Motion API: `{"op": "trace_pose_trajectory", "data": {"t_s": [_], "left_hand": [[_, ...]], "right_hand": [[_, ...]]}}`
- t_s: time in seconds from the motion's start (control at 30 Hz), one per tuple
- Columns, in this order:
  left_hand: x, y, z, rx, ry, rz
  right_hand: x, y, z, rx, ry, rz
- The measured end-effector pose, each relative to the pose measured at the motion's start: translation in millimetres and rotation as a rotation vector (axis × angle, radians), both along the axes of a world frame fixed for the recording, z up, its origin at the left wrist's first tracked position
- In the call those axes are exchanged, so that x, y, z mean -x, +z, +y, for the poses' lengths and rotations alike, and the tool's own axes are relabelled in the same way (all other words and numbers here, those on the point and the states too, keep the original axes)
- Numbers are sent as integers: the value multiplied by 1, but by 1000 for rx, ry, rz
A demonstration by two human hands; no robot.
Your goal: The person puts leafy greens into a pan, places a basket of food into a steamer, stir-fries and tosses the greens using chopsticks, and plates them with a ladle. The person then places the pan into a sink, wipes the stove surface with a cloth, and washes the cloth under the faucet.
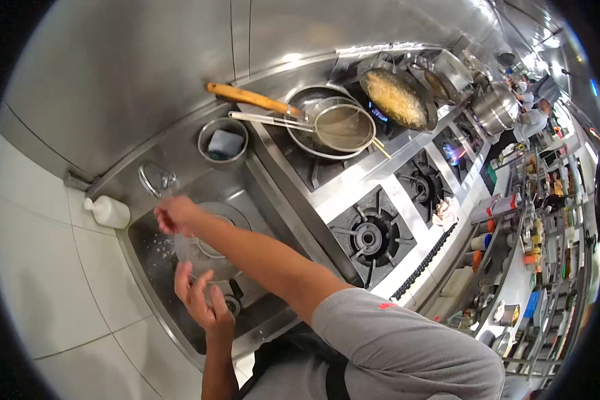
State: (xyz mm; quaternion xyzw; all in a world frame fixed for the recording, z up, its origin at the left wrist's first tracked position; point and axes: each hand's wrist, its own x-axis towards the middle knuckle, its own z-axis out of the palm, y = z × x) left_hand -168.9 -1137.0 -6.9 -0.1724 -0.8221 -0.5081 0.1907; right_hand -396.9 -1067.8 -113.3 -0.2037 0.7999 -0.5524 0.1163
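My left hand (pixel 203 297) is over the sink (pixel 263 200), palm up, fingers spread and holding nothing. Above it, my right hand (pixel 177 215) is just below the curved metal tap (pixel 157 179), its fingers bent, blurred and partly hidden. A clear streak, which looks like water, runs between the hands, and white specks dot the basin's left side. Under my right forearm, a round metal piece (pixel 213 250) lies in the basin, mostly covered. At the sink's left rim stands a white plastic bottle (pixel 110 212). Beyond the tap, a metal pot (pixel 223 139) holds a grey-blue block-like item (pixel 225 144).
Right of the sink, a stove (pixel 373 237) has lit flames at the back. A wok (pixel 397 99) of bubbling yellow contents sits there. A wire strainer (pixel 345 127) rests on a pan, long handles pointing towards the sink. Shelves (pixel 513 267) and co-workers (pixel 533 120) are further right.
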Motion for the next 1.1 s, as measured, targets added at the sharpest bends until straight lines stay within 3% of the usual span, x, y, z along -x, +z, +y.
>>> {"op": "trace_pose_trajectory", "data": {"t_s": [0.03,0.07,0.13,0.17,0.2,0.23,0.27,0.3,0.4,0.47,0.5,0.6,0.67,0.73,0.77,0.8,0.83,0.87,0.9,0.93,0.97,1.0,1.03,1.07,1.1], "left_hand": [[-23,-7,-8,95,-4,-62],[-39,-16,-17,186,-31,-332],[-52,-42,-44,378,-110,-851],[-69,-55,-65,738,-255,-834],[-78,-64,-79,1092,-396,-784],[-76,-63,-76,1045,-379,-871],[-74,-56,-73,1000,-363,-957],[-75,-46,-67,954,-341,-1043],[-52,1,-19,957,-456,-970],[-57,29,29,866,-462,-605],[-64,49,61,821,-479,-475],[-112,105,158,523,-663,-452],[-148,99,211,357,-994,-464],[-201,80,263,-98,-1323,-977],[-228,60,289,-360,-1464,-1300],[-247,28,312,-253,-1459,-1527],[-277,7,338,215,-1242,-1434],[-307,-10,350,753,-1353,-633],[-332,9,364,1166,-1396,-169],[-347,14,379,1267,-1428,-69],[-361,20,393,1360,-1461,36],[-367,5,409,1169,-1533,-262],[-371,-3,422,963,-1572,-557],[-374,-1,435,932,-1591,-537],[-375,4,451,898,-1606,-518]], "right_hand": [[-12,-15,-7,-236,145,214],[-34,-9,-2,-475,285,425],[-137,22,22,-555,142,-84],[-180,11,35,-555,169,15],[-222,-25,36,-402,160,-112],[-275,3,71,-119,71,-112],[-310,19,94,-138,177,-312],[-347,45,125,-190,160,-345],[-460,39,204,-294,-87,-624],[-541,9,258,-486,-340,-586],[-578,-24,284,-638,-421,-820],[-682,-41,347,-760,-700,-921],[-759,-78,366,-735,-873,-904],[-834,-151,378,-799,-733,-840],[-868,-171,379,-679,-837,-920],[-900,-190,378,-552,-935,-996],[-947,-228,369,-605,-934,-799],[-984,-254,363,-659,-929,-605],[-1004,-232,359,-615,-965,-842],[-1027,-215,357,-566,-987,-1080],[-1054,-217,355,-741,-811,-978],[-1091,-235,341,-904,-629,-867],[-1115,-241,328,-842,-782,-919],[-1135,-246,314,-775,-928,-967],[-1156,-262,297,-820,-849,-1005]]}}
